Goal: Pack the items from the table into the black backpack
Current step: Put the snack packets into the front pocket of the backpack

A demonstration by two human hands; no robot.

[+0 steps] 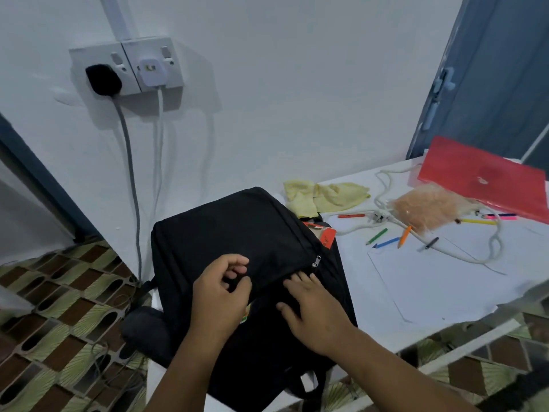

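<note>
The black backpack (231, 233) lies flat on the left end of the white table (445, 295). My left hand (221, 288) rests on its front with the fingers curled, pinching the fabric near the zip line. My right hand (312, 307) lies flat on the bag, fingertips just below the silver zip pull (317, 260). A red and brown card item (322, 233) pokes out at the bag's right side. On the table lie a yellow cloth (326, 196), a red folder (487, 181), a furry peach pouch (430, 208), a white cord (386, 185), several coloured pencils (386, 240) and white paper (430, 281).
A wall socket (124, 66) with a black plug and a white charger is above the bag; their cables hang down to the patterned floor (59, 307). A blue door (490, 69) stands at the right behind the table.
</note>
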